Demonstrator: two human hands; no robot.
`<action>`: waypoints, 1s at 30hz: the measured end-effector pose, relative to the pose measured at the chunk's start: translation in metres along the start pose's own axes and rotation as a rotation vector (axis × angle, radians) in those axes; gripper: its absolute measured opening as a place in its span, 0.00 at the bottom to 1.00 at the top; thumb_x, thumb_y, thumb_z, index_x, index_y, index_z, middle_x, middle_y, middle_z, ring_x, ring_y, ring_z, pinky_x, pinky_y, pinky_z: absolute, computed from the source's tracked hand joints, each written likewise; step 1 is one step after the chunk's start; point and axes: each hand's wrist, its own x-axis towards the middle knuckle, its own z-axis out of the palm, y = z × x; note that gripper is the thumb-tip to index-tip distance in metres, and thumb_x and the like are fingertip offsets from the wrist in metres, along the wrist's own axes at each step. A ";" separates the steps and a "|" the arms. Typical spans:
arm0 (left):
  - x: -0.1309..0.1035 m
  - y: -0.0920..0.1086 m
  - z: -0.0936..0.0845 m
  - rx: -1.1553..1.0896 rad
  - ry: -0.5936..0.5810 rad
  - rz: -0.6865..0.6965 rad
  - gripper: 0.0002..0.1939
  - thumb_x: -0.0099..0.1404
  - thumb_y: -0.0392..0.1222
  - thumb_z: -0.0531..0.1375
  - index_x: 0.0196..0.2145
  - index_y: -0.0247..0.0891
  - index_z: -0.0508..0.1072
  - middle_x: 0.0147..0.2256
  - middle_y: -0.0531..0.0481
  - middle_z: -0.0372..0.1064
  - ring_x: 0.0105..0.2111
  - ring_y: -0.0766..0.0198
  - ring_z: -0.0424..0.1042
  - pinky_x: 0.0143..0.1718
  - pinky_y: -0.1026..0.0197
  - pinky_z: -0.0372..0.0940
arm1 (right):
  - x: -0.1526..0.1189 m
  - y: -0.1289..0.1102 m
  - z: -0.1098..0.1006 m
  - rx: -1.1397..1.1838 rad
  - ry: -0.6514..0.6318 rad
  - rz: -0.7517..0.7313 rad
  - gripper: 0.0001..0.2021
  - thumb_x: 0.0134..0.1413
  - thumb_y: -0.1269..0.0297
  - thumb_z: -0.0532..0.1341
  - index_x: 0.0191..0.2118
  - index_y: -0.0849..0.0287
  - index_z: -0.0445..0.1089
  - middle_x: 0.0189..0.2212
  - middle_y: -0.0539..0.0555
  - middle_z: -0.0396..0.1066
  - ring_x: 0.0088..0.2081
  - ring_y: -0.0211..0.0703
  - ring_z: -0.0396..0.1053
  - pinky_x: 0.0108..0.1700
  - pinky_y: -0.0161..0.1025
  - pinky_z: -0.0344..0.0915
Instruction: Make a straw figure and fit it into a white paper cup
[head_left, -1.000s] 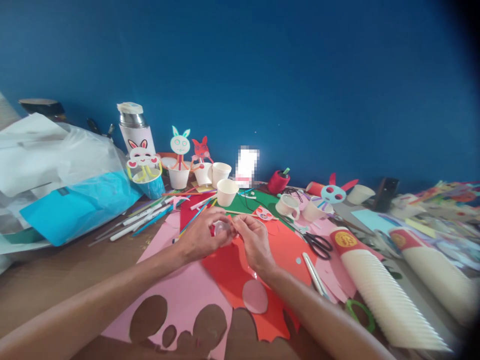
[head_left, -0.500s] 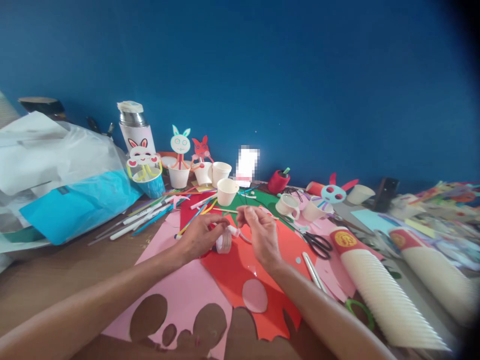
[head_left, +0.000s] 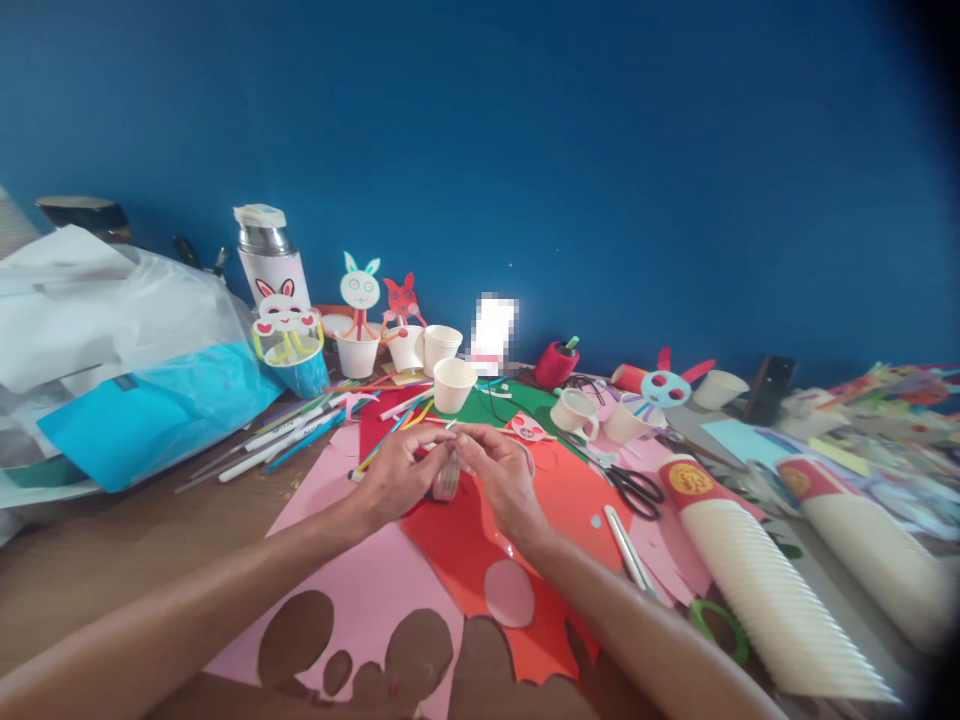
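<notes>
Over the red paper (head_left: 555,590), my left hand (head_left: 409,470) and my right hand (head_left: 499,470) meet with their fingertips pinched together. What lies between the fingertips is too small to make out. A clear roll of tape (head_left: 447,478) is just below my left fingers, partly hidden by them. A small red and pink paper face (head_left: 528,427) lies just beyond my right hand. The white paper cup (head_left: 454,385) stands upright behind both hands. Pink paper (head_left: 360,580) with round holes cut out lies under my left forearm.
Black-handled scissors (head_left: 636,488), a white cutter (head_left: 628,548) and a long cup stack (head_left: 772,590) lie at the right. Markers (head_left: 289,430) and a plastic bag (head_left: 150,340) are at the left. Rabbit figures in cups (head_left: 358,350) and a flask (head_left: 271,260) stand behind.
My right hand has moved left and its fingertips now meet those of my left hand. The small paper face, earlier hidden behind my right hand, is now visible.
</notes>
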 end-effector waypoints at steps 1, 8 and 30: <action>0.000 0.000 0.000 -0.004 -0.007 0.013 0.11 0.59 0.43 0.55 0.34 0.41 0.76 0.32 0.49 0.74 0.35 0.58 0.71 0.37 0.59 0.64 | 0.000 0.001 0.000 -0.014 0.016 -0.017 0.08 0.48 0.61 0.61 0.34 0.57 0.73 0.33 0.52 0.71 0.35 0.40 0.65 0.37 0.36 0.61; -0.002 -0.002 0.004 -0.080 -0.061 0.029 0.14 0.59 0.41 0.54 0.39 0.37 0.76 0.35 0.47 0.74 0.37 0.58 0.71 0.39 0.59 0.64 | 0.000 0.005 0.001 0.055 0.077 -0.062 0.04 0.48 0.65 0.60 0.29 0.57 0.72 0.28 0.49 0.69 0.32 0.37 0.65 0.37 0.35 0.61; 0.037 -0.011 -0.085 0.965 -0.402 -0.227 0.18 0.52 0.53 0.54 0.15 0.38 0.66 0.17 0.48 0.64 0.19 0.63 0.62 0.22 0.62 0.47 | 0.007 0.001 -0.009 0.099 0.070 -0.121 0.06 0.52 0.62 0.57 0.31 0.59 0.65 0.23 0.48 0.67 0.26 0.35 0.65 0.31 0.33 0.61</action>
